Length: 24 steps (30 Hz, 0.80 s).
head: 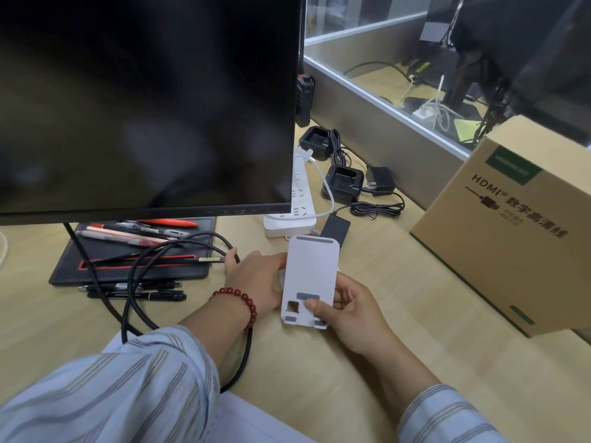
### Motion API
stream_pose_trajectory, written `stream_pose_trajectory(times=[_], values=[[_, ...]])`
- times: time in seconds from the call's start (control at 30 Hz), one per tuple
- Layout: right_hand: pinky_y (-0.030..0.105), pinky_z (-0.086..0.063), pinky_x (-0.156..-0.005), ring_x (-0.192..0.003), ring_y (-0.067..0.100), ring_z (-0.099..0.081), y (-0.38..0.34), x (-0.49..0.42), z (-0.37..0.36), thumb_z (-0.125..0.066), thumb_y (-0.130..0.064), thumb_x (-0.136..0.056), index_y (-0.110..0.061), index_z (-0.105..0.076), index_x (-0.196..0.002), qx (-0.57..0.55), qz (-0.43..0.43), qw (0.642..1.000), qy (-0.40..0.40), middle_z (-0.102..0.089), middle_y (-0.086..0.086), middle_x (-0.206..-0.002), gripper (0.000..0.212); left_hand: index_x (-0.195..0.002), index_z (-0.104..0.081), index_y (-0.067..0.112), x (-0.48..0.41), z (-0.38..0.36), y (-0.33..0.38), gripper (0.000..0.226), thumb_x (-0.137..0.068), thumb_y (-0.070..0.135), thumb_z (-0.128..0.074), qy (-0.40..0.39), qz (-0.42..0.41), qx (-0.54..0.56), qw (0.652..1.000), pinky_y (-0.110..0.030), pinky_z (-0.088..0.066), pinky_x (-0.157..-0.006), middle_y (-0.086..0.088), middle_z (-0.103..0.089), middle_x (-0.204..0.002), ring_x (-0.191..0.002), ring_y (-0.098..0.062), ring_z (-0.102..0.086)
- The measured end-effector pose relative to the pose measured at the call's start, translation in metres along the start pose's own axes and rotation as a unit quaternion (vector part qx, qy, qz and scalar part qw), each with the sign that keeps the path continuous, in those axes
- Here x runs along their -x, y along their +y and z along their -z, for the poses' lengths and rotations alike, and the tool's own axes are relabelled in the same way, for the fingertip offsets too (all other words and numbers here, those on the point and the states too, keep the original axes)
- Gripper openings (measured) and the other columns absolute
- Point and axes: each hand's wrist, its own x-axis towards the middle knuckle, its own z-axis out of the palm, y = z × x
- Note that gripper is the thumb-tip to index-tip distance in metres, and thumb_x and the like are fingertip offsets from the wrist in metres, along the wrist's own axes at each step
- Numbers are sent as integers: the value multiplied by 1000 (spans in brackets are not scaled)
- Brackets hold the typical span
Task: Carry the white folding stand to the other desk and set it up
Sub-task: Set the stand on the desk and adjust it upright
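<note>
The white folding stand [309, 270] is a flat white plate with grey pads and a small lip at its near end. It is held tilted over the wooden desk [377, 270], in front of the monitor's right corner. My left hand [256, 279], with a red bead bracelet on the wrist, grips the stand's left side and back. My right hand [348, 311] holds the lower right part, thumb pressed on the front near the grey pad. The stand's rear leg is mostly hidden behind the plate and my fingers.
A large dark monitor [144, 100] fills the upper left. Below it lie a black pad with pens [134, 251] and looping black cables [140, 298]. A white power strip [299, 199], black charger cradles [343, 183] and a cardboard HDMI box [511, 231] stand nearby. A glass partition [383, 100] bounds the desk.
</note>
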Motion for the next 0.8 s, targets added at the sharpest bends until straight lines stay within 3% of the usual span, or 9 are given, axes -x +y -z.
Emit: stream_pose_trajectory(times=[0.33,0.63,0.7,0.8], values=[[26,-55,-72,-83,14,-71,-7,-5,5,-66,5,-82,-25,-67,-101,4,17,1000,-9,-76,-1,-93,35,-93,-41,47,1,-2,1,15,-82,38,-47,12,-8,2,1000,-49,-7,-113,15,-65,-93,-111,-15,-49],[26,-56,-74,-85,13,-72,-7,-6,9,-67,5,-80,-23,-66,-102,10,15,999,-30,-76,-5,-92,35,-108,-49,44,0,0,3,28,-81,38,-48,5,-4,-7,1000,-51,-5,-114,15,-66,-98,-112,-16,-49],[28,-57,-74,-81,15,-71,-8,-7,13,-75,-2,-75,-22,-68,-103,36,7,999,-40,-76,-3,-90,35,-109,-49,44,1,3,5,28,-82,36,-48,0,0,-8,1000,-51,-4,-114,14,-66,-98,-114,-16,-48],[19,-47,-63,-60,8,-55,-14,-10,30,-83,-21,-63,-23,-69,-97,88,-3,996,0,-66,-6,-71,37,-96,-47,43,1,10,12,16,-84,34,-43,0,3,-20,1000,-52,-4,-114,13,-64,-96,-117,-17,-47]])
